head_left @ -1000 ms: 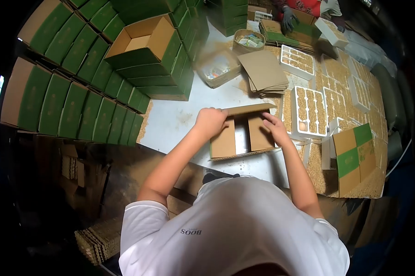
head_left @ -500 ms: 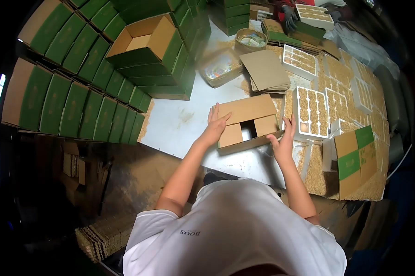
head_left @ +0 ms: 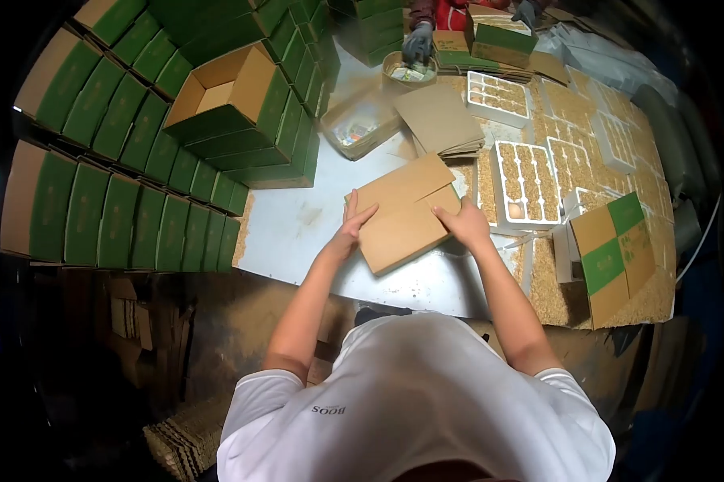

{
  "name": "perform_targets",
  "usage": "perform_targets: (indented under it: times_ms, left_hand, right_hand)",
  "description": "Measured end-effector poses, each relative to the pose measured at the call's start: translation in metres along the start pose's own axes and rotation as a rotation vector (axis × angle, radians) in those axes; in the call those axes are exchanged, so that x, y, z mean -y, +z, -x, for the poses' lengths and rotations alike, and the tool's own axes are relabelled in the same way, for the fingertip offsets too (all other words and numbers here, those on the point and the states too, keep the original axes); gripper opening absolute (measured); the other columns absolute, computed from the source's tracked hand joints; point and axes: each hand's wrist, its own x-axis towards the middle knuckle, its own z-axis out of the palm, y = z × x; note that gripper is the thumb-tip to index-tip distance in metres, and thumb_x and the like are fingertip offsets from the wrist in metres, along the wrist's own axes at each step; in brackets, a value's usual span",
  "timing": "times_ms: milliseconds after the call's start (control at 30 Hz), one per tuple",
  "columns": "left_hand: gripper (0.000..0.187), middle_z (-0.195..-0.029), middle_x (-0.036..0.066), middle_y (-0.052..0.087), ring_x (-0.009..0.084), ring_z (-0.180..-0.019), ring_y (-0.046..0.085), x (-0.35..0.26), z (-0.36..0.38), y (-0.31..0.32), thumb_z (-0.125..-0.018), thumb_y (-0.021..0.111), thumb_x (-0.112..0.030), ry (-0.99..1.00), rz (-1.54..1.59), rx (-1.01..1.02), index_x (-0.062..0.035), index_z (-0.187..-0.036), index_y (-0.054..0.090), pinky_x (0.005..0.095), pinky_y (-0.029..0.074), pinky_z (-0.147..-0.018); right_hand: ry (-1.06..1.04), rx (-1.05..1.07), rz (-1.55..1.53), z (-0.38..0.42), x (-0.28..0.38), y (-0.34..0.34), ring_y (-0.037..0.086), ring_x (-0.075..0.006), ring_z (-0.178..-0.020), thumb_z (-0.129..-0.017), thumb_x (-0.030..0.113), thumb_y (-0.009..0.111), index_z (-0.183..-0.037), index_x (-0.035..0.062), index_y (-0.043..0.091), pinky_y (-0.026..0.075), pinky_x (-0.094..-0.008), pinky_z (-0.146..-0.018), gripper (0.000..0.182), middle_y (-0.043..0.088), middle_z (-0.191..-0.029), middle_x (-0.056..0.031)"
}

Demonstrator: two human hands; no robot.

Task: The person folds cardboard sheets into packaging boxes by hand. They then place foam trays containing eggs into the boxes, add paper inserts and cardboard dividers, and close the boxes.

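Observation:
A brown cardboard box (head_left: 402, 213) is between my hands above the metal tabletop, slanted, with its flaps folded over and a seam near its right end. On its left edge lies my left hand (head_left: 350, 230), thumb over the top and fingers along the side. My right hand (head_left: 464, 223) grips the right edge, its thumb on the flap and the other fingers hidden behind. Just beyond the box is a pile of flat cardboard sheets (head_left: 438, 112). Right of my right hand stands a white foam tray (head_left: 526, 185) filled with grainy packing and holding an egg (head_left: 515, 210).
Green boxes (head_left: 117, 213) are stacked at the left, near an open box (head_left: 221, 88). Two baskets (head_left: 362, 128) hold small packets. A co-worker's gloved hand (head_left: 418, 44) reaches over the far one. A green-and-brown carton (head_left: 615, 261) stands at the right.
The box's open flaps have been folded over, covering the gap, and the box has turned to a slant. The co-worker's gloved hand has moved to the far basket. My view has shifted slightly.

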Motion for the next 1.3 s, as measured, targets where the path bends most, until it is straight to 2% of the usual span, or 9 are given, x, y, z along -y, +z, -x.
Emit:
perform_targets:
  times_ms: [67,100,233,467,633,867,900,1033,1300]
  left_hand:
    - [0.079,-0.169,0.013,0.002,0.0324,-0.154,0.014,0.009,0.004,0.005,-0.089,0.075,-0.041,-0.066,-0.784,-0.260,-0.0076,-0.152,0.043,0.0475,0.025,-0.122]
    - [0.078,-0.165,0.015,0.021,0.0327,-0.148,0.030,0.033,0.004,0.015,-0.089,0.072,-0.007,0.096,-0.629,-0.458,-0.0117,-0.157,0.034,0.0451,0.032,-0.118]
    - [0.097,-0.154,0.018,0.038,0.0308,-0.139,0.042,0.008,0.004,0.052,-0.090,0.070,-0.006,-0.296,0.540,-0.758,-0.0122,-0.162,0.004,0.0415,0.042,-0.111]
    - [0.091,-0.154,0.017,0.040,0.0281,-0.139,0.042,-0.057,0.026,0.032,-0.091,0.071,-0.009,-0.040,0.061,-0.524,-0.0109,-0.161,0.014,0.0403,0.036,-0.115]
    - [0.095,-0.160,0.022,0.031,0.0371,-0.146,0.034,-0.115,0.046,0.016,-0.087,0.075,-0.014,0.337,-0.729,-0.342,-0.0141,-0.162,0.016,0.0473,0.030,-0.119]
    - [0.091,-0.162,0.017,0.029,0.0498,-0.146,0.028,-0.061,0.065,0.020,-0.075,0.065,0.012,0.903,-0.878,-0.175,-0.0191,-0.154,0.030,0.0537,0.034,-0.117]
    - [0.088,-0.160,0.019,0.031,0.0456,-0.146,0.031,-0.040,0.068,0.034,-0.075,0.064,0.013,0.696,-0.728,-0.381,-0.0139,-0.152,0.031,0.0501,0.033,-0.117]
    - [0.085,-0.149,0.016,0.041,0.0262,-0.141,0.039,0.046,0.097,0.068,-0.076,0.063,0.007,0.074,-0.103,-0.501,-0.0003,-0.153,0.025,0.0374,0.031,-0.116]
    - [0.080,-0.158,0.015,0.035,0.0269,-0.146,0.031,0.021,0.106,0.022,-0.104,0.030,-0.060,-0.493,0.322,-0.316,-0.0034,-0.158,0.019,0.0397,0.026,-0.120]
  right_hand:
    - [-0.003,0.031,-0.104,-0.010,-0.004,0.004,0.068,-0.0412,-0.104,-0.075,0.059,0.075,-0.116,-0.0094,0.062,0.053,-0.0453,-0.090,0.081,0.068,-0.111,-0.0306]
    - [-0.006,0.033,-0.061,-0.009,-0.002,0.003,0.067,-0.0410,-0.107,-0.076,0.058,0.075,-0.122,-0.0114,0.058,0.052,-0.0452,-0.093,0.085,0.067,-0.114,-0.0309]
    - [-0.073,0.084,-0.198,0.005,-0.004,-0.005,0.066,-0.0368,-0.112,-0.081,0.053,0.074,-0.130,-0.0054,0.060,0.050,-0.0396,-0.098,0.078,0.069,-0.117,-0.0271]
    - [0.089,0.303,-0.524,0.025,-0.027,-0.015,0.066,-0.0295,-0.105,-0.095,0.062,0.056,-0.132,-0.0022,0.060,0.051,-0.0375,-0.091,0.074,0.067,-0.123,-0.0192]
    - [0.151,0.588,-1.136,0.042,-0.018,-0.028,0.048,-0.0459,-0.132,-0.085,0.091,0.013,-0.160,0.0135,0.022,0.047,-0.0524,-0.102,0.108,0.034,-0.158,-0.0189]
    - [0.044,0.433,-1.468,0.045,-0.046,-0.018,0.059,-0.0351,-0.125,-0.083,0.089,0.036,-0.151,0.0072,0.037,0.052,-0.0483,-0.099,0.107,0.050,-0.145,-0.0222]
    - [-0.003,0.498,-1.451,0.042,-0.076,-0.005,0.053,-0.0256,-0.131,-0.091,0.064,0.063,-0.150,0.0079,0.040,0.044,-0.0415,-0.107,0.085,0.052,-0.145,-0.0147]
    - [-0.125,0.262,-0.760,0.056,-0.092,0.063,0.054,-0.0222,-0.127,-0.080,0.007,0.075,-0.144,0.0022,0.045,0.042,-0.0366,-0.108,0.070,0.057,-0.136,-0.0143]
    - [-0.163,0.326,-0.472,0.104,-0.140,0.097,0.058,-0.0251,-0.121,-0.081,0.011,0.077,-0.136,0.0012,0.050,0.045,-0.0362,-0.104,0.062,0.063,-0.128,-0.0150]
